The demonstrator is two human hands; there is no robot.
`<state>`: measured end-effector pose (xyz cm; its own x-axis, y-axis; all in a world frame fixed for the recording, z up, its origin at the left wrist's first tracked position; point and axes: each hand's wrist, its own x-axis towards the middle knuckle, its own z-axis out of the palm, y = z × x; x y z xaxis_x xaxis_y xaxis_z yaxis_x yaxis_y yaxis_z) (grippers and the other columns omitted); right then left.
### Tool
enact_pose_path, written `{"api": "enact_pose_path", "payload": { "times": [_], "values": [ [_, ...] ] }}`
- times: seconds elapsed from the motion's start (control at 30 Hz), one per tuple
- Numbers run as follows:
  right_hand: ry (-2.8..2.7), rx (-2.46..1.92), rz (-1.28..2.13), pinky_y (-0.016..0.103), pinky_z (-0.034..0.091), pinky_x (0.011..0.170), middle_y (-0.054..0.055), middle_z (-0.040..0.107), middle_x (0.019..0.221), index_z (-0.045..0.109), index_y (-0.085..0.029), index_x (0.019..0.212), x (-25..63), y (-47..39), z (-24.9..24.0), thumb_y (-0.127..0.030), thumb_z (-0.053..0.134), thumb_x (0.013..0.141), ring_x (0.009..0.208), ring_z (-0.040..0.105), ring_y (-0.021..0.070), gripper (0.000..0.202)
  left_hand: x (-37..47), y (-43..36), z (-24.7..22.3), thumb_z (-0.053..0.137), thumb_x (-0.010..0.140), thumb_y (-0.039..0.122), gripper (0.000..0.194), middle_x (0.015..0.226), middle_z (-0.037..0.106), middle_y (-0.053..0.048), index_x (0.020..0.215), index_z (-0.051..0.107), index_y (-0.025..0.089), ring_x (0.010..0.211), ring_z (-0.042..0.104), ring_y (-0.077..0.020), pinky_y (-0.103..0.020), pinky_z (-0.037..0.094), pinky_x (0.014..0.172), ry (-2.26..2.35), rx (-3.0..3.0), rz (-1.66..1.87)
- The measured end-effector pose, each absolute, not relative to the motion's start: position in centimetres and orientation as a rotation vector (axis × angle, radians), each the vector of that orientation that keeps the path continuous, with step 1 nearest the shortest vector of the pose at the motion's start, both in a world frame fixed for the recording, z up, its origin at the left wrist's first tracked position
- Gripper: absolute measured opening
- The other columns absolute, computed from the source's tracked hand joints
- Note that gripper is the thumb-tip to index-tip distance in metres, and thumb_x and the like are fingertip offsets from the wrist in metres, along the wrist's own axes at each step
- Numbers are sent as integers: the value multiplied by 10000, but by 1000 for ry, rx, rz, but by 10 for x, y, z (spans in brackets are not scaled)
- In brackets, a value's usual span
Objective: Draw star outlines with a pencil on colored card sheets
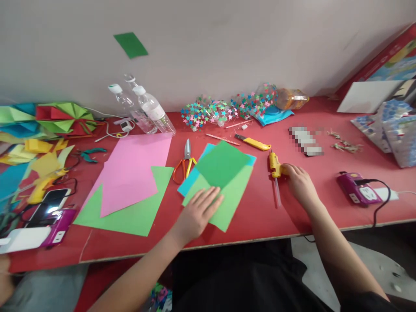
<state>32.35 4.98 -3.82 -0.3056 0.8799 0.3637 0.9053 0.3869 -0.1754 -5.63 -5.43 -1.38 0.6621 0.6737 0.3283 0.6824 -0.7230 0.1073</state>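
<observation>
Left fingers (pixel 210 196) slightly apart on paper (pixel 232 195)

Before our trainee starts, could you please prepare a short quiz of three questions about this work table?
1. Which hand touches the yellow glue gun?
2. True or false: the left hand rests on the pink paper.
3. Fill in: the sheet on the wall is coloured ____.

Key:
1. The right hand.
2. False; it rests on light green paper.
3. Green.
</observation>
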Motion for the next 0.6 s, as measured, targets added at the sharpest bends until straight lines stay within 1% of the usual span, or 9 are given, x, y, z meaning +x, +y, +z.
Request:
{"api": "enact_pose_path", "payload": {
  "times": [0.1, 0.13, 0.17, 0.23, 0.3, 0.33, 0.43, 0.53, 0.6],
  "values": [
    [-2210, -1546, -99, 533, 466, 966, 183, 598, 1244, 560, -144, 1183, 320, 48, -26, -78, 400, 829, 1136, 563, 332, 393, -29, -52, -36, 365, 838, -11, 564, 1430, 523, -189, 1368, 513, 111, 1381, 440, -300, -490, 452, 1077, -1225, -2944, -441],
    [-2167, -1520, -62, 537, 463, 972, 203, 591, 1248, 572, -125, 1174, 315, 45, -21, -93, 410, 851, 1149, 555, 343, 362, -25, -50, -40, 382, 813, -18, 561, 1435, 516, -195, 1340, 537, 97, 1377, 444, -308, -488, 460, 1071, -1235, -2960, -431],
    [-2162, -1491, -49, 516, 478, 963, 198, 603, 1227, 578, -123, 1164, 307, 42, -17, -118, 429, 869, 1139, 564, 336, 331, -24, -49, -43, 401, 780, -22, 578, 1441, 509, -198, 1331, 543, 85, 1375, 444, -312, -492, 461, 1073, -1249, -2974, -427],
    [-2211, -1422, 19, 442, 502, 962, 132, 636, 1200, 588, -176, 1158, 286, 34, -10, -139, 430, 908, 1118, 595, 278, 299, -25, -46, -44, 426, 710, -26, 637, 1452, 498, -193, 1331, 535, 70, 1376, 443, -309, -495, 459, 1082, -1272, -3000, -429],
    [-2320, -1247, 216, 420, 518, 950, 128, 657, 1179, 597, -174, 1170, 260, 28, -9, -149, 443, 925, 1101, 621, 261, 290, -30, -45, -40, 423, 672, -32, 675, 1454, 505, -167, 1329, 535, 80, 1378, 444, -286, -490, 447, 1101, -1289, -3028, -425],
    [-2417, -1178, 276, 436, 504, 979, 138, 644, 1234, 594, -165, 1199, 247, 26, -10, -171, 474, 927, 1153, 602, 273, 298, -32, -45, -37, 416, 671, -37, 680, 1455, 510, -147, 1327, 538, 96, 1384, 438, -271, -489, 433, 1115, -1294, -3042, -417],
    [-2654, -1085, 308, 533, 406, 1089, 165, 513, 1447, 550, -140, 1319, 215, 21, -20, -240, 574, 904, 1349, 453, 338, 428, -42, -48, -25, 397, 682, -50, 713, 1477, 496, -94, 1354, 519, 152, 1420, 388, -231, -493, 368, 1166, -1317, -3078, -377],
    [-2745, -1101, 288, 562, 373, 1110, 182, 474, 1480, 534, -115, 1359, 201, 20, -31, -300, 589, 910, 1376, 419, 357, 489, -64, -49, -15, 424, 697, -27, 746, 1518, 448, -59, 1405, 474, 202, 1435, 362, -197, -447, 322, 1199, -1544, -3042, -347],
    [-2747, -1109, 266, 552, 375, 1109, 179, 485, 1470, 546, -116, 1351, 200, 21, -35, -329, 576, 922, 1369, 428, 354, 480, -91, -46, -11, 488, 786, 80, 604, 1496, 477, -6, 1359, 522, 268, 1409, 397, -175, -372, 338, 1189, -1931, -2761, -378]
  ]
}}
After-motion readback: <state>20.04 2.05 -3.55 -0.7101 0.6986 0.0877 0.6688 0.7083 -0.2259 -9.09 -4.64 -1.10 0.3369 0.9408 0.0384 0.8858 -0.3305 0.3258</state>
